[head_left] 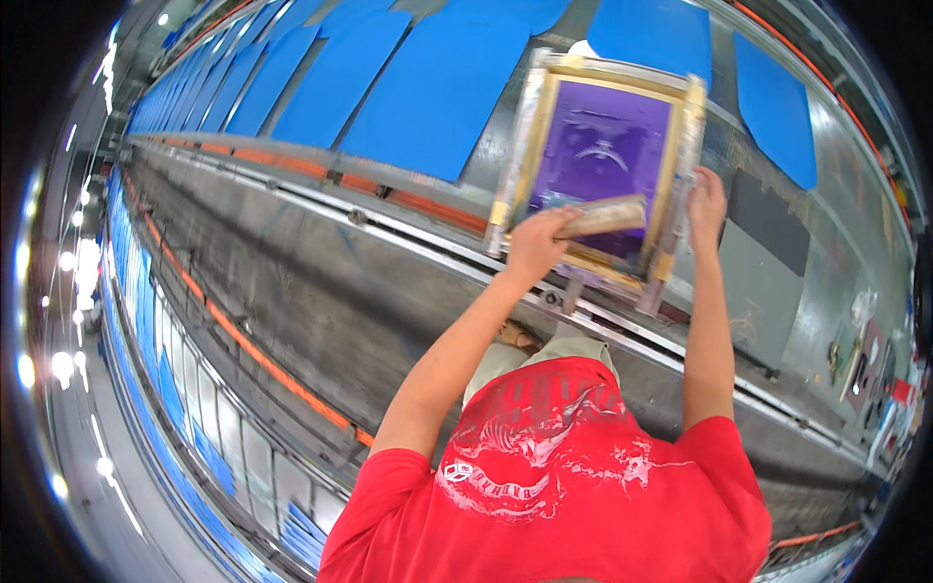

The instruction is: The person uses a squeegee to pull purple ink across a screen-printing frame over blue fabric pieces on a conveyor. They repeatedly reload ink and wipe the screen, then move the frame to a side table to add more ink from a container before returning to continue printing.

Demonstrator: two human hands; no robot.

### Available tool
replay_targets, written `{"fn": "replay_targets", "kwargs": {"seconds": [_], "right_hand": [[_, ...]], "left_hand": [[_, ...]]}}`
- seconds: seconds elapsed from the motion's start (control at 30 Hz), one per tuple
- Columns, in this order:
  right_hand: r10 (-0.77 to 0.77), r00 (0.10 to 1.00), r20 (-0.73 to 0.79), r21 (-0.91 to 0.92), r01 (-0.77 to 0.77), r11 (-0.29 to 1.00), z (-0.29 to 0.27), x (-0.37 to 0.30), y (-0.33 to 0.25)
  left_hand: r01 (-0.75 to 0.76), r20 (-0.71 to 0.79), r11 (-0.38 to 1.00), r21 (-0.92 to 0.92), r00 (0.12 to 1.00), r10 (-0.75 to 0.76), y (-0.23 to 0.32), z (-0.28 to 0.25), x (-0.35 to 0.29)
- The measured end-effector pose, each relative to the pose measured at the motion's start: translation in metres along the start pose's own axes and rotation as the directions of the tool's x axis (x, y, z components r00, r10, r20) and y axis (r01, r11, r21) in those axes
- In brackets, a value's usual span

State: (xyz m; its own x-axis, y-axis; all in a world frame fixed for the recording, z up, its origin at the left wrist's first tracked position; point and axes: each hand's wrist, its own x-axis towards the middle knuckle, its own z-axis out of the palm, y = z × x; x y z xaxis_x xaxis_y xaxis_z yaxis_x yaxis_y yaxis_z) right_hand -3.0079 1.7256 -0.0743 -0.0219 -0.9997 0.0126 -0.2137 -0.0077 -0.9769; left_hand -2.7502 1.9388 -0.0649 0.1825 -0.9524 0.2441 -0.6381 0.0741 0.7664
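Observation:
A screen printing frame (682, 117) lies on the long table, with yellowish tape around its inner edge. Its purple mesh (604, 121) carries a pale curved mark and smears of ink. My left hand (536, 243) is closed around one end of a wooden-handled squeegee (614, 216), which lies across the near part of the mesh. My right hand (708, 202) grips the right side of the frame; its fingertips are partly hidden. Blue fabric pieces (437, 92) lie flat in a row to the left of the frame, and a blue piece (653, 34) sits just beyond it.
A metal rail (389, 222) runs along the table's near edge, with an orange strip (442, 209) beside it. Another blue piece (777, 107) and a dark grey patch (768, 219) lie right of the frame. Across the aisle, a second table holds blue pieces (209, 457).

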Motion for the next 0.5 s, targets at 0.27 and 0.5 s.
{"fn": "replay_targets", "kwargs": {"seconds": [0.27, 0.5], "right_hand": [[0.025, 0.998, -0.055, -0.071, -0.029, 0.997, 0.219, -0.030, 0.000], [0.062, 0.996, -0.061, -0.041, -0.065, 0.997, 0.309, -0.043, 0.007]], "left_hand": [[-0.055, 0.142, 0.984, 0.172, 0.989, 0.030, -0.140, -0.123, 0.026], [-0.133, 0.468, 0.969, 0.209, 0.883, 0.020, -0.208, -0.218, 0.035]]}}
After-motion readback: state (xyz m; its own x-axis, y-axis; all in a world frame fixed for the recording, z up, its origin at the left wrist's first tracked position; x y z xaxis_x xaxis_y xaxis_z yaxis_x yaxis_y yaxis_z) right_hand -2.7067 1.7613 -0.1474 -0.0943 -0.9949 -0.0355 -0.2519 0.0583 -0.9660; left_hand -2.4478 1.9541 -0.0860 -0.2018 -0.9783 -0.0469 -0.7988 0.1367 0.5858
